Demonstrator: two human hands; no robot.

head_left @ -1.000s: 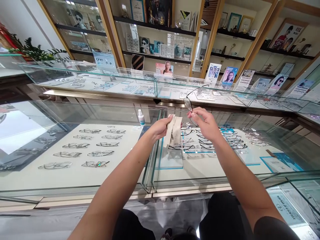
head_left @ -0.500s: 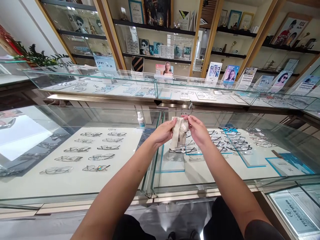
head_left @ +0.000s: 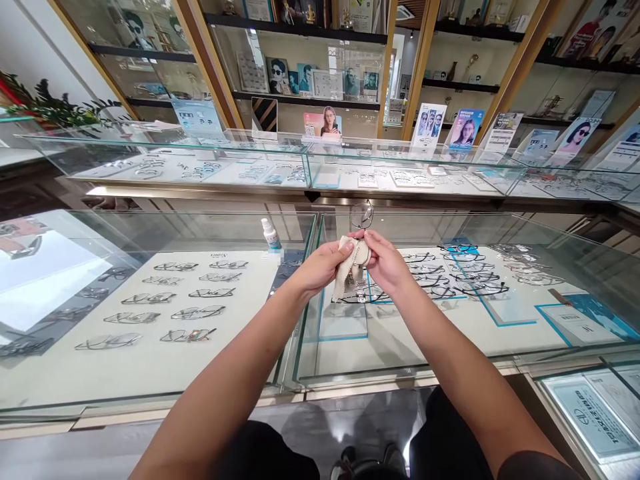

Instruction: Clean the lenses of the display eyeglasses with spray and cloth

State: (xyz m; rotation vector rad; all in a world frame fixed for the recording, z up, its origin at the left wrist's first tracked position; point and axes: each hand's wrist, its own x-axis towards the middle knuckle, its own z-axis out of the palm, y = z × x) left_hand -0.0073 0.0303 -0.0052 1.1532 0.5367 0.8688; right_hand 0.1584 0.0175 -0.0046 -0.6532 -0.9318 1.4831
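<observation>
Both hands meet above the glass display counter. My left hand (head_left: 323,267) is closed on a beige cloth (head_left: 349,267), which hangs down below the fingers. My right hand (head_left: 386,261) pinches a pair of thin-rimmed glasses (head_left: 362,215) close to the left fingertips. One lens stands up above the hands; the other lies against the cloth, partly covered by it and the fingers. Behind the left forearm, a white spray bottle (head_left: 271,235) stands on the counter.
Rows of glasses (head_left: 200,312) lie under the glass on the left, with more dark frames (head_left: 477,273) on the right. A second glass case (head_left: 210,189) runs across behind, bearing upright advertising cards (head_left: 429,127). Shelves rise beyond it. Framed papers (head_left: 590,417) are at lower right.
The hands, cloth and glasses have shifted slightly left. The cloth is more bunched and folded over the lower lens, its hanging end swung left. The view has tilted slightly downward.
</observation>
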